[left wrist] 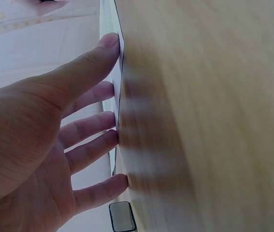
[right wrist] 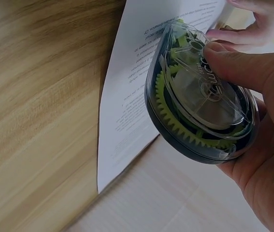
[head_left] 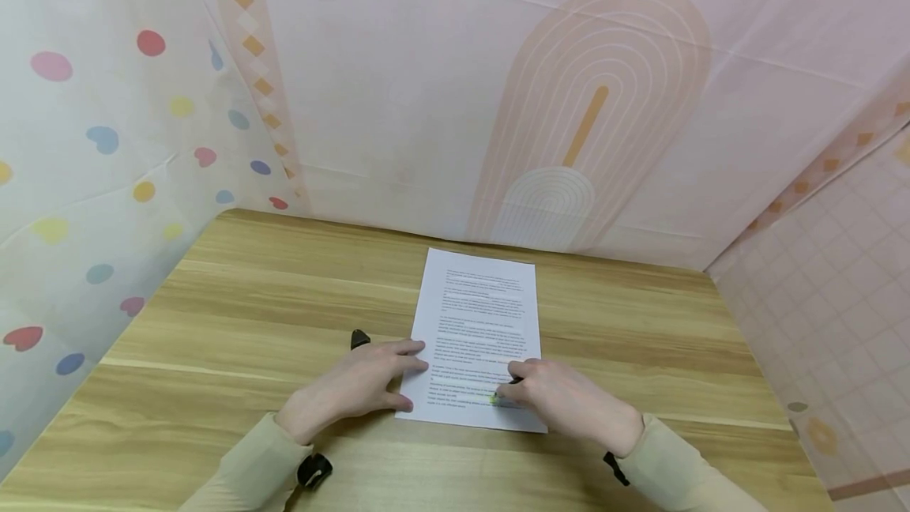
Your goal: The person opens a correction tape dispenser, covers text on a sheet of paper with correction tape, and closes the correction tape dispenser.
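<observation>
A printed sheet of paper point(head_left: 483, 322) lies on the wooden table. My right hand point(head_left: 562, 401) grips a correction tape dispenser point(right wrist: 200, 96) with a clear case, a dark rim and green gears inside. Its narrow tip is down at the lower lines of print, near the sheet's right side. My left hand point(head_left: 359, 382) has its fingers spread, with the fingertips point(left wrist: 109, 41) at the sheet's left edge. Just beyond the left hand sits a small black object point(head_left: 360, 338), partly hidden by that hand in the head view.
The wooden table point(head_left: 284, 283) reaches back to a patterned fabric curtain point(head_left: 398, 101). More printed curtain point(head_left: 107, 180) hangs along the left, and another point(head_left: 853, 322) along the right. Dark bands point(head_left: 313, 470) circle the wrists at the sleeves.
</observation>
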The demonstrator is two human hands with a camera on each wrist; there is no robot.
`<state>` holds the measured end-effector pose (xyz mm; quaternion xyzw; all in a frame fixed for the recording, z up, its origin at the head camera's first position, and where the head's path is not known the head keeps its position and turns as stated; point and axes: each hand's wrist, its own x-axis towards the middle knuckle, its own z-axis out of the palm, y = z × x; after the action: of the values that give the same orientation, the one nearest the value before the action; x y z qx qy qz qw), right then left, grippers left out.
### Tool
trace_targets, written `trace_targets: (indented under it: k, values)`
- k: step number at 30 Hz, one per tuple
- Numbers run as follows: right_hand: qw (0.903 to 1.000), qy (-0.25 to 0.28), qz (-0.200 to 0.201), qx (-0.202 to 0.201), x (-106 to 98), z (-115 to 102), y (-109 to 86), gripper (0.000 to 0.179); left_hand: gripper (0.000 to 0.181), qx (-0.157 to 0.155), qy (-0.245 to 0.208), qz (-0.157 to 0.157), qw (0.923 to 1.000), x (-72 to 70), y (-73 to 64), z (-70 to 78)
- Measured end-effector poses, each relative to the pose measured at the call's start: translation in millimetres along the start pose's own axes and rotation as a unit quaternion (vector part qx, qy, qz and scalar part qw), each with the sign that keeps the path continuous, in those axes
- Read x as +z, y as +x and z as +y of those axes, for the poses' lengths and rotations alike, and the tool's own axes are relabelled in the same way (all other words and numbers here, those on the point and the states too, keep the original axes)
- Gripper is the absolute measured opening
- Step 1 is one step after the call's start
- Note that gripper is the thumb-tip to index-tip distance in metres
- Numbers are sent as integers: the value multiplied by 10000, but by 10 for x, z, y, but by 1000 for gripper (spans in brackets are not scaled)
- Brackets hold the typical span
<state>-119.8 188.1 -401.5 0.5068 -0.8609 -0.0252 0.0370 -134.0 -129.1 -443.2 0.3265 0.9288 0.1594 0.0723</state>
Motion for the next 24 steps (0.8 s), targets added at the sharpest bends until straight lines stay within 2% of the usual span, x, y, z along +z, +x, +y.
trace_targets:
  k: [24]
  values:
    - [9998, 112, 16, 171, 7, 41, -129, 38, 54, -22, 3, -30, 10000, 1, 6, -2]
